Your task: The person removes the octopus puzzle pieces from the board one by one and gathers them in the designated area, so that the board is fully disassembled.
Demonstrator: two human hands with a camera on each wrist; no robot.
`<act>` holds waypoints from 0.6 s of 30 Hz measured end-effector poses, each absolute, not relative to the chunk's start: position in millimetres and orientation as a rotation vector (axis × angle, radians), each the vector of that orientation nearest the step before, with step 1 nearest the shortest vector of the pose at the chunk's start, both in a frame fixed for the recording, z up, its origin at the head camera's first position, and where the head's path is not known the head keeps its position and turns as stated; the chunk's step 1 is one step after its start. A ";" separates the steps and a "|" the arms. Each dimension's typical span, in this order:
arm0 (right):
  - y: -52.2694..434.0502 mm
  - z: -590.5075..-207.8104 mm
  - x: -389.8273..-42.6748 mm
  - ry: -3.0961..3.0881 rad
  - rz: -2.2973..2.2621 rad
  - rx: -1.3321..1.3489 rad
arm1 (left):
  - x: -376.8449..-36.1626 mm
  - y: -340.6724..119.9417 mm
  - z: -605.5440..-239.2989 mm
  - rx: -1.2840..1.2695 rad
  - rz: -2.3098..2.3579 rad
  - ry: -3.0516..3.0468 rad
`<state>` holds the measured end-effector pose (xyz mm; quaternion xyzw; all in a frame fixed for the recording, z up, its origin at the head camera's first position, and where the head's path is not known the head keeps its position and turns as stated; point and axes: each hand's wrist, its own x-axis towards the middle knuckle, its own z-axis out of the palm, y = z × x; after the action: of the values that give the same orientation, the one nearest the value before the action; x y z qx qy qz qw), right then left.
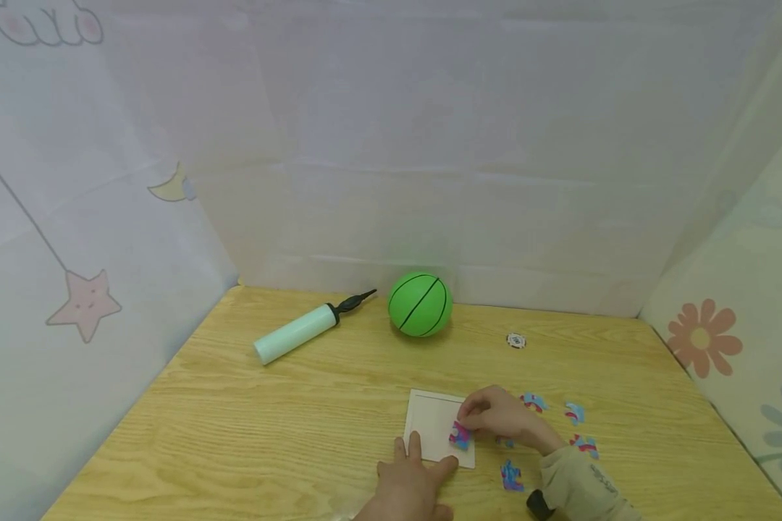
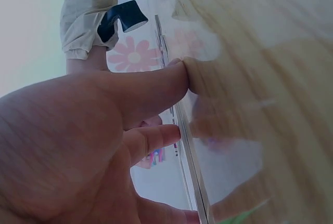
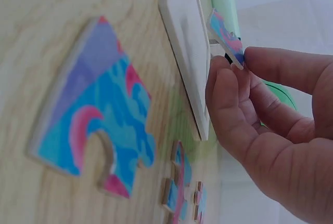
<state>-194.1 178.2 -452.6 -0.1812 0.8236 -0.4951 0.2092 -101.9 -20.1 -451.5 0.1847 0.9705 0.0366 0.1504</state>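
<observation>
A white square puzzle board [image 1: 430,420] with a raised border lies on the wooden table. My left hand [image 1: 407,481] has its fingers spread, with fingertips at the board's near edge. In the left wrist view, the thumb [image 2: 151,89] presses close to the tabletop beside that edge. Over the board's right part, my right hand [image 1: 498,418] pinches a pink, purple and blue puzzle piece [image 1: 459,435] between thumb and fingertips. The right wrist view shows this held piece [image 3: 225,33] tilted above the board surface. A loose blue puzzle piece [image 1: 511,475] lies nearest the right sleeve.
More loose puzzle pieces lie right of the board, including one [image 1: 533,402] behind the right hand and another [image 1: 584,445] beyond the wrist. A green ball [image 1: 420,305], a pale green hand pump [image 1: 297,333] and a round chip [image 1: 516,341] sit farther back.
</observation>
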 end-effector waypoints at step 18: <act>247.1 -439.4 -181.5 2.240 -1.524 -0.442 | -100.8 -20.4 -450.3 0.527 0.124 2.797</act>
<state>-181.5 247.1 -439.4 -0.1577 0.8001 -0.5444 0.1967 -100.8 -20.4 -450.3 0.1829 0.9713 0.0430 0.1460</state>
